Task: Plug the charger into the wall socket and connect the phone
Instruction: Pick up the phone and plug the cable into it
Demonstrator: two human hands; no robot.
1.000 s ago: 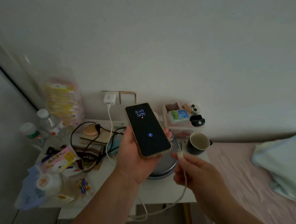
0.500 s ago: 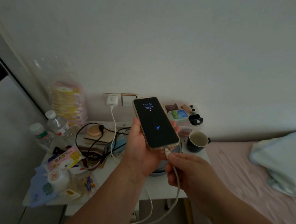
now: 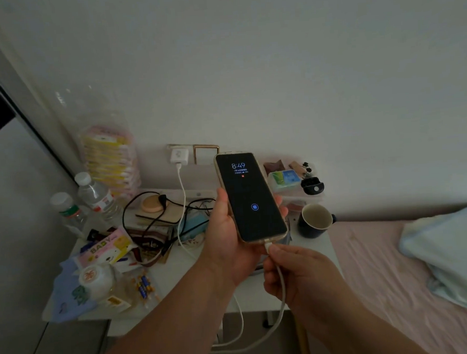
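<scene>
My left hand (image 3: 226, 240) holds a phone (image 3: 251, 197) upright above the bedside table, its dark lock screen showing 8:49. The fingers of my right hand (image 3: 301, 276) pinch the white cable plug (image 3: 268, 246), which sits at the phone's bottom port. The white cable (image 3: 280, 297) runs down from there, loops below the table edge and rises to the white charger (image 3: 179, 156) seated in the wall socket (image 3: 173, 147).
A cluttered white bedside table (image 3: 195, 294) carries two water bottles (image 3: 97, 197), wipes packs, black cords, a dark mug (image 3: 315, 220) and a plastic box (image 3: 296, 197). A bed with pink sheet (image 3: 383, 277) and a pale pillow (image 3: 450, 256) lies right.
The right hand brought the cable plug up from beside the phone to its bottom port. The phone has been raised and turned more upright in the left hand.
</scene>
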